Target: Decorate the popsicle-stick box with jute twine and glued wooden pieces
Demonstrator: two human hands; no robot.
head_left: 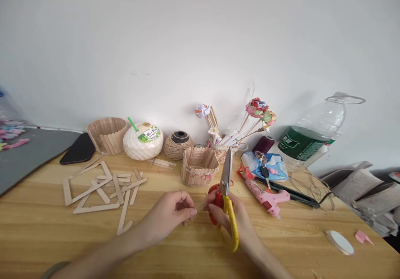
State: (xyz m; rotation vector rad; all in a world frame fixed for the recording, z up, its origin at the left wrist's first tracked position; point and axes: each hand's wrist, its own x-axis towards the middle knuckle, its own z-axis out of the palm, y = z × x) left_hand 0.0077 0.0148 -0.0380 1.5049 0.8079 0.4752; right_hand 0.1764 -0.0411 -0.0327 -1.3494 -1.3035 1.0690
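Note:
My left hand (178,208) is closed, thumb and fingers pinching one end of a short, pale popsicle stick piece (201,206). The fingertips of my right hand (229,214) meet its other end. That same hand is wrapped round a pair of scissors (227,172) with one yellow and one red handle, the blades pointing up and looking closed together. Just behind my hands sits a small basket (200,172) made of short upright sticks, with twine round it. To the left, several loose popsicle sticks (96,208) lie in a scattered, overlapping pile.
Along the wall stand a larger stick basket (111,135), a wrapped coconut (143,141), a twine ball (178,145) and paper flowers (256,108). At right lie a pink glue gun (267,197), a large bottle (308,139) and a white lid (340,242). A phone (78,149) is far left.

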